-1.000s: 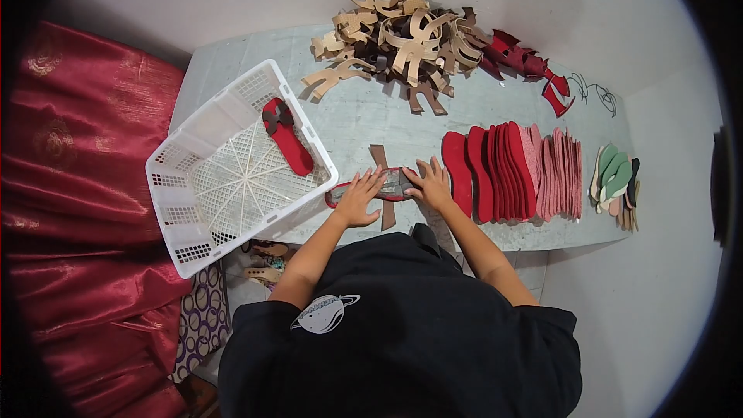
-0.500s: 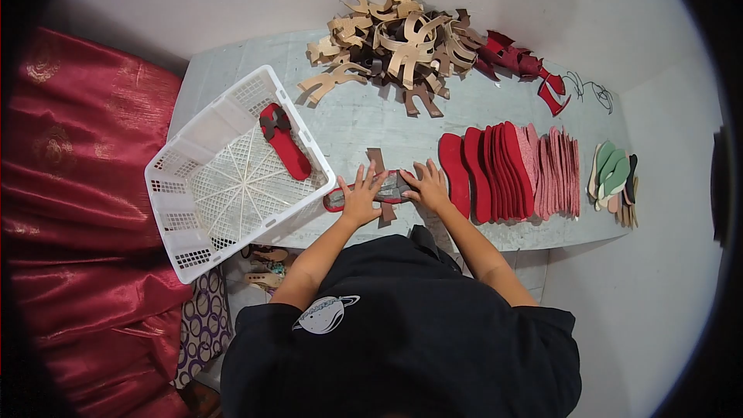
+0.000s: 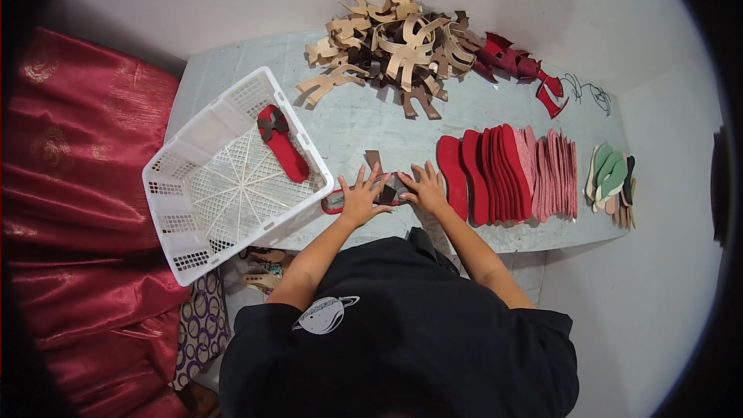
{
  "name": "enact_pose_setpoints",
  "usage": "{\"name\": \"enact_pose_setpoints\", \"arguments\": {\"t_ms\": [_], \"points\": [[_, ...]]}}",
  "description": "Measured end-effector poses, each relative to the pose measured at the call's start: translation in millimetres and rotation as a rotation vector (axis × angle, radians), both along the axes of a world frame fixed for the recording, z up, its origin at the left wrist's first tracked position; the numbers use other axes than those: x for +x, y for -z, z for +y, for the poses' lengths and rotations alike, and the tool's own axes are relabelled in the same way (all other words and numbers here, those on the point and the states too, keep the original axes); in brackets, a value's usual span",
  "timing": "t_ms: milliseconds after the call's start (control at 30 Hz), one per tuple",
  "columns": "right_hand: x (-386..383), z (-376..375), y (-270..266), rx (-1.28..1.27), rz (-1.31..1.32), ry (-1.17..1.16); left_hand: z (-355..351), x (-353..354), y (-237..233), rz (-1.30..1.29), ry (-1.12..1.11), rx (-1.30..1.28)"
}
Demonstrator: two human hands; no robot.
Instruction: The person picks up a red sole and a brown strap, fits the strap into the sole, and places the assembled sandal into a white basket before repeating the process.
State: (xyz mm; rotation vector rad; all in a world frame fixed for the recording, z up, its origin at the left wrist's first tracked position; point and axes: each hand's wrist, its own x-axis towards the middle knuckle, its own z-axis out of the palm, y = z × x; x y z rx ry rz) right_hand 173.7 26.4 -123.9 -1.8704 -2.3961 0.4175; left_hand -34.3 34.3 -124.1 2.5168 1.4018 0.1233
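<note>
A shoe sole with a grey face and red rim lies on the table under my hands. My left hand is laid on its middle part, fingers spread. A brown strap sticks out beyond the sole's far edge, by my left fingertips, and a brown strap piece lies across the sole between my hands. My right hand rests at the sole's right end, fingers apart, with the thumb toward the strap. My hands partly cover the sole, so its full outline is hidden.
To the left stands a white plastic basket holding a red sandal with a dark strap. Red soles and pink ones are lined up at right, with green insoles beyond. Beige and brown straps are heaped at the back, beside dark red straps.
The brown strap end that stuck out on the near side of the sole now lies folded over onto it. Both hands stay in nearly the same place.
</note>
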Motion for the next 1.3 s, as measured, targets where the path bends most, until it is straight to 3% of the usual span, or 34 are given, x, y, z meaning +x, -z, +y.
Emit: {"name": "enact_pose_setpoints", "arguments": {"t_ms": [300, 533, 900, 1300], "points": [[0, 0, 0, -0.012, 0.006, 0.006, 2, -3, 6, -0.095, 0.02, -0.034], [0, 1, 0, 0.008, 0.001, -0.008, 1, 0, -8, -0.019, -0.021, -0.105], [2, 1, 3, 0.023, -0.006, -0.018, 3, 0, -3, -0.229, -0.111, -0.235], [1, 2, 1, 0.002, 0.01, -0.014, 6, 0, -2, -0.211, -0.114, -0.296]]}}
